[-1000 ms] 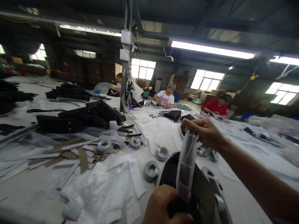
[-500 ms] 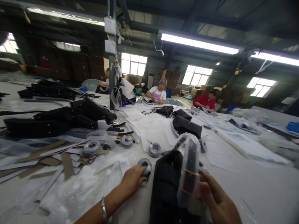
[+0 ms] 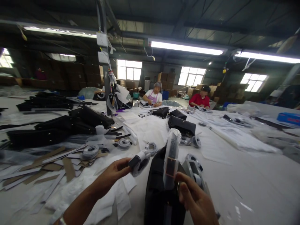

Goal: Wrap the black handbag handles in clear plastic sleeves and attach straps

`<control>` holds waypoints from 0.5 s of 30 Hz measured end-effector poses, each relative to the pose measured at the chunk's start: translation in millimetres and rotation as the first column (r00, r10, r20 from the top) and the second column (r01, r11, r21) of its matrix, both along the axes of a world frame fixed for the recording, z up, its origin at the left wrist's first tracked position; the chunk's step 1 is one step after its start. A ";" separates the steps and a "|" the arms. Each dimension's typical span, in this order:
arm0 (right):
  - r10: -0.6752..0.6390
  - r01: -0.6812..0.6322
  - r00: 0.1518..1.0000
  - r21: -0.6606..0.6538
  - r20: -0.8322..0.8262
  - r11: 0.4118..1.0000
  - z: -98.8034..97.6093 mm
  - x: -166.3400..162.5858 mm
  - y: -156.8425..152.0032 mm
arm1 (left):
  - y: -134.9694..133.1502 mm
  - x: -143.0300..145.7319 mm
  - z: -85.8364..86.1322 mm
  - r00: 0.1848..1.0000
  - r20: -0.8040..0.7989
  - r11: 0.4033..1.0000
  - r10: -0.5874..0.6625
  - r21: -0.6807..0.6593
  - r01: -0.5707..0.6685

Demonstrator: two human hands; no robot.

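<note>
A coiled strap in clear plastic wrap (image 3: pixel 142 165) is raised off the table in my left hand (image 3: pixel 114 175), its fingers closed on the near side. Just to the right stands a black handbag (image 3: pixel 156 190). The bag's handle, covered in plastic film (image 3: pixel 172 157), sticks up from the top. My right hand (image 3: pixel 198 198) has its thumb and fingers closed at the base of that handle, by the bag's edge; the exact grip is partly hidden. Behind the bag's right side lies another wrapped coil (image 3: pixel 194 162).
More coiled straps (image 3: pixel 123 143) lie on the white table. Several black bags (image 3: pixel 49 137) are heaped at left, near cardboard strips (image 3: pixel 50 167). A post (image 3: pixel 107 90) rises beyond them. Two people (image 3: pixel 153 97) sit across the table. Stacked white sheets (image 3: pixel 243 142) lie at right.
My left hand has picked the coiled strap up off the table. My right hand has shifted left and down along the handle, and the bag now stands more upright.
</note>
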State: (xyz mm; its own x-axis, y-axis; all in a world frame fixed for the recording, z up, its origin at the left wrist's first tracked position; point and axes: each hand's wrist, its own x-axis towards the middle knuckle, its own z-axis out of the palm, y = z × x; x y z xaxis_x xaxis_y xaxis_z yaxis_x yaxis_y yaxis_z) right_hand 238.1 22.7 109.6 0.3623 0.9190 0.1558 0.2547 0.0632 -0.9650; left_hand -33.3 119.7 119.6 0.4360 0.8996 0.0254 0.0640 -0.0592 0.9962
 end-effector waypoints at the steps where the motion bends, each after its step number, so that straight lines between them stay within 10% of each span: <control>1: 0.014 -0.014 1.000 0.008 0.002 1.000 0.4 0.2 -0.5 | -9.7 -1.2 5.9 1.000 -0.003 1.000 0.006 -0.005 -0.006; 8: 0.116 -0.116 0.993 0.017 -0.005 0.993 -6.4 3.3 -0.7 | -48.8 16.6 5.5 0.985 -0.050 0.986 0.164 0.010 -0.164; 15: 0.190 -0.197 0.979 0.089 0.078 0.976 3.5 -6.2 5.2 | -26.3 70.3 -17.4 0.991 0.059 0.991 0.118 0.060 -0.121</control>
State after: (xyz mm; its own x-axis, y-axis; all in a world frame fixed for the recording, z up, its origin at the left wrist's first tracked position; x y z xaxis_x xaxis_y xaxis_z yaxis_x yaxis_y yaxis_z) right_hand 231.9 27.9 113.1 0.1646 0.9501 0.2650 0.2937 0.2093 -0.9327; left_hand 37.0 93.3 102.2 0.3220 0.9410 0.1046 0.0197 -0.1171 0.9929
